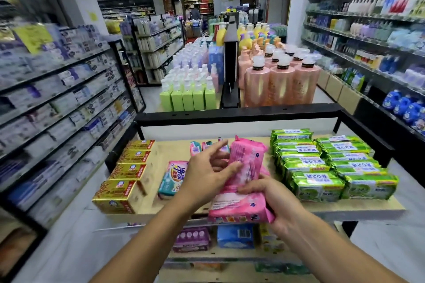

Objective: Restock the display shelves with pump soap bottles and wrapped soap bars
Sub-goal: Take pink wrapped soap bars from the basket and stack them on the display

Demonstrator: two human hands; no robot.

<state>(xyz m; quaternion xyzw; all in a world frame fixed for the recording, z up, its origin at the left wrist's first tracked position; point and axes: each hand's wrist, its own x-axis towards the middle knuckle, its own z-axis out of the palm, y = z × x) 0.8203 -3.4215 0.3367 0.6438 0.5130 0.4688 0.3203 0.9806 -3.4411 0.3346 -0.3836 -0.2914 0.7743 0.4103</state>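
Pink soap bars are being shelved, I judge. Just left of the green soap packs [322, 167], the right hand [269, 195] grips the lower pink pack [239, 210]. The left hand [207, 172] rests straight fingers on the upper pink pack [249, 158]. Next, both packs need laying flat beside the green stack.

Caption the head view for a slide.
Right hand grips one pink soap pack, left hand touches a second pink pack, between gold boxes and green packs.

Four gold soap boxes [116, 196] and two hands [202, 174] [273, 200]

Pink soap packs [243, 208], green packs [322, 184], gold boxes [117, 195]
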